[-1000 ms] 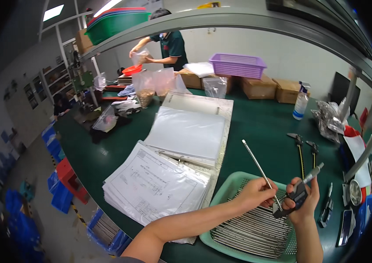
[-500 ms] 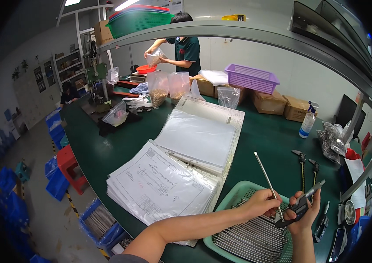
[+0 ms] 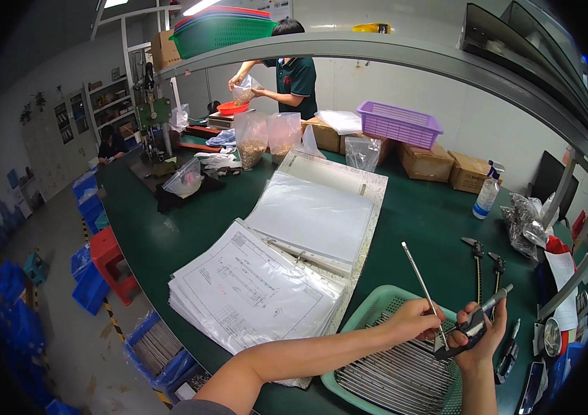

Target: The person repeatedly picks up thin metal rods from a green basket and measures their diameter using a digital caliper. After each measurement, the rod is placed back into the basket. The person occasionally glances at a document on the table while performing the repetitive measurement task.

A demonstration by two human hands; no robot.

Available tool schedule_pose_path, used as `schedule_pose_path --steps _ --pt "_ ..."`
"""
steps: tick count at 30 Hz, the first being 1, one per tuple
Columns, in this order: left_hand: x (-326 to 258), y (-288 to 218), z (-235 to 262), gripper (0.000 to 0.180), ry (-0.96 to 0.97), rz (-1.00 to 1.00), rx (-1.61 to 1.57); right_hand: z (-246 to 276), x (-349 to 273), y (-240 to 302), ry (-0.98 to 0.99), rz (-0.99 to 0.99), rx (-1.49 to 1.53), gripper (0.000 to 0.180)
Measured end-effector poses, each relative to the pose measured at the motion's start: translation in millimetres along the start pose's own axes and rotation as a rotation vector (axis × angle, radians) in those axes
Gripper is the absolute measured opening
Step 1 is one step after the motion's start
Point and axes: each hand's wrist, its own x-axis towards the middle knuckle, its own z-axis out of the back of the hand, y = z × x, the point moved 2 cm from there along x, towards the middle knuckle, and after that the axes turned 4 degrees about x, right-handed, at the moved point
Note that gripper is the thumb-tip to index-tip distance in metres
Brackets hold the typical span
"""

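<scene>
We measure a rod [image 3: 421, 285]: left hand [image 3: 415, 319] pinches it, right hand [image 3: 477, 337] grips the caliper [image 3: 472, 324], above the tray [image 3: 370, 315].

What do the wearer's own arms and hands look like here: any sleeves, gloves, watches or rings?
Both forearms are bare, and no sleeve is visible on them. The left hand and right hand wear no gloves. No watch, band or ring is visible on either.
</scene>
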Motion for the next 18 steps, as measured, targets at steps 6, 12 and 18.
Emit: schedule_pose_path --steps 6,12,18 --pt "-0.6 -0.9 -0.6 0.02 0.003 0.006 0.004 -0.9 -1.5 0.7 -0.015 -0.006 -0.006 0.058" --pt "-1.0 -1.3 -0.9 0.02 -0.003 0.027 0.015 -0.2 -0.1 0.5 -0.027 -0.01 0.001 0.058" --pt "0.2 0.3 -0.7 0.02 0.002 0.024 0.015 1.9 1.1 0.6 -0.013 -0.013 -0.001 0.058"
